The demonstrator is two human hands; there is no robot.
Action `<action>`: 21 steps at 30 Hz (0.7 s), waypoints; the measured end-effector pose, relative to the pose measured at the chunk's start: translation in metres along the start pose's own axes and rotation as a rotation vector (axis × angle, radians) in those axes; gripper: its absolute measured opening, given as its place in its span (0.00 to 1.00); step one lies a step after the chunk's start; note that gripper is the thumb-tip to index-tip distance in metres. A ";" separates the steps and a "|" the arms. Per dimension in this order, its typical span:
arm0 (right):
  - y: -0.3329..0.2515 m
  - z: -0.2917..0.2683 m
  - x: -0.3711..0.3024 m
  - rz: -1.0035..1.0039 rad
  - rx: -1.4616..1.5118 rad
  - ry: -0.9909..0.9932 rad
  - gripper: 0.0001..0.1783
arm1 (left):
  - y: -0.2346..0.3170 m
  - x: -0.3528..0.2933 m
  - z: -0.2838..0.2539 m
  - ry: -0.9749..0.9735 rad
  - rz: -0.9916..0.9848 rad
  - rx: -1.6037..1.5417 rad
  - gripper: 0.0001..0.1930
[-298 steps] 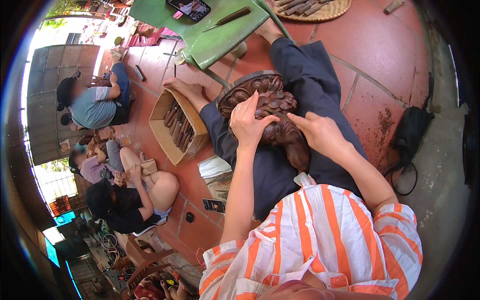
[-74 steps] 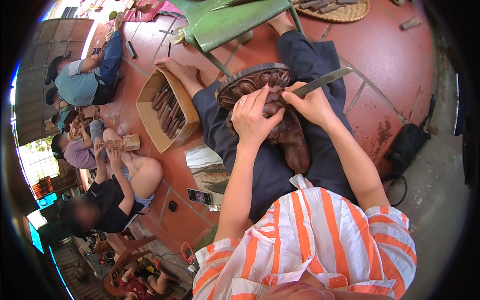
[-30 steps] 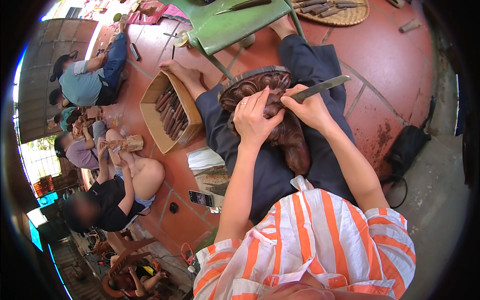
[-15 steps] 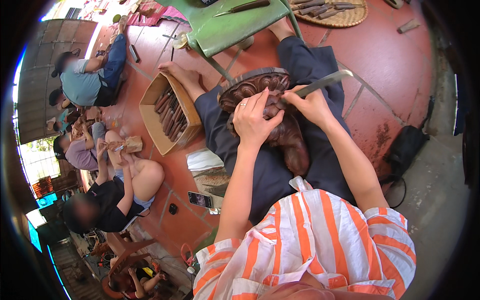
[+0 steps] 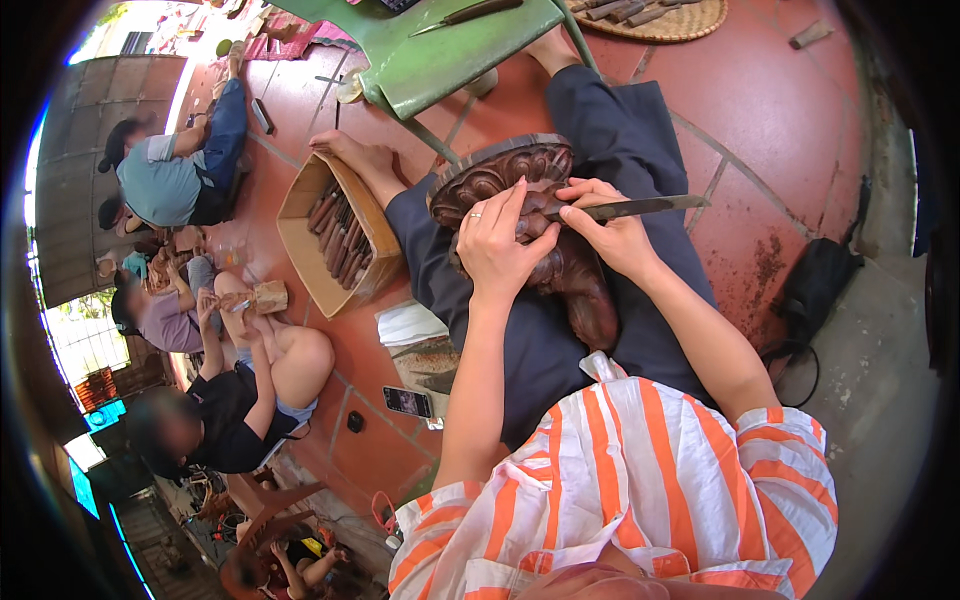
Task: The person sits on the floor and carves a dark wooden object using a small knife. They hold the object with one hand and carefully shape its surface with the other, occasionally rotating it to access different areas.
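Observation:
A dark brown wooden carving (image 5: 592,308) with a petalled, round base lies between my thighs, its base at the far end. My left hand (image 5: 497,248) is closed over the carving's left side, a ring on one finger, thumb reaching toward the middle. In my right hand (image 5: 618,238) is a long flat metal blade (image 5: 655,207), gripped between thumb and fingers, its free end pointing right. The blade's other end meets the carving near my left fingertips, where my fingers partly hide the contact.
A cardboard box (image 5: 298,228) of wooden-handled tools stands left of my leg. Ahead is a green plastic chair (image 5: 440,70) with a knife on it, and a woven tray (image 5: 690,28) of tools. A phone (image 5: 408,402) lies at left; several people sit beyond. A black bag (image 5: 815,283) is at right.
My right hand has turned the blade, so it now lies flatter and closer to level, its free end lower. The left hand stays on the carving. The whole view has shifted slightly.

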State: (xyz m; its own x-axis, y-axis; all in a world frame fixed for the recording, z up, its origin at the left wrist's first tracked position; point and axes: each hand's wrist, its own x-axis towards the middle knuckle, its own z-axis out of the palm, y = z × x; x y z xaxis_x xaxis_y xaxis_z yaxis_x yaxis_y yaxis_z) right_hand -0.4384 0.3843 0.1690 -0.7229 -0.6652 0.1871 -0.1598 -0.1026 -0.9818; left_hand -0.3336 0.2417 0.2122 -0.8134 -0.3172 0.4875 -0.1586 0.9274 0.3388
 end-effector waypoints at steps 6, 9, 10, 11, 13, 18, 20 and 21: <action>0.006 -0.004 0.005 0.398 0.340 0.100 0.08 | 0.001 0.000 -0.002 -0.015 -0.003 0.006 0.30; 0.002 -0.003 -0.001 0.035 0.079 0.032 0.07 | 0.000 0.001 0.000 -0.011 0.005 0.006 0.30; -0.001 -0.001 0.000 -0.051 -0.079 0.011 0.07 | -0.001 0.000 0.000 -0.009 0.008 0.008 0.30; 0.003 -0.001 0.001 0.044 0.014 0.036 0.07 | -0.001 -0.001 0.000 -0.016 0.006 0.013 0.30; 0.009 -0.004 0.005 0.224 0.187 0.096 0.07 | -0.002 0.001 0.000 -0.018 0.014 0.012 0.30; 0.003 -0.001 -0.001 0.036 0.041 0.056 0.06 | -0.002 0.001 0.001 0.000 0.013 -0.002 0.30; 0.003 0.001 -0.001 0.028 0.027 0.059 0.06 | -0.001 0.000 0.001 0.001 0.012 0.002 0.30; 0.003 0.001 -0.001 0.021 0.016 0.061 0.06 | -0.001 0.000 0.001 0.003 0.011 0.006 0.30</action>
State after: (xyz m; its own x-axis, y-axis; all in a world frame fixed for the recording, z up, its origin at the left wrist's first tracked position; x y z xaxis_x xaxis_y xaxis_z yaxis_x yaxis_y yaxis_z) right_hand -0.4377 0.3839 0.1663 -0.7654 -0.6213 0.1677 -0.1340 -0.1011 -0.9858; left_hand -0.3343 0.2411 0.2111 -0.8134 -0.3076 0.4936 -0.1528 0.9319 0.3289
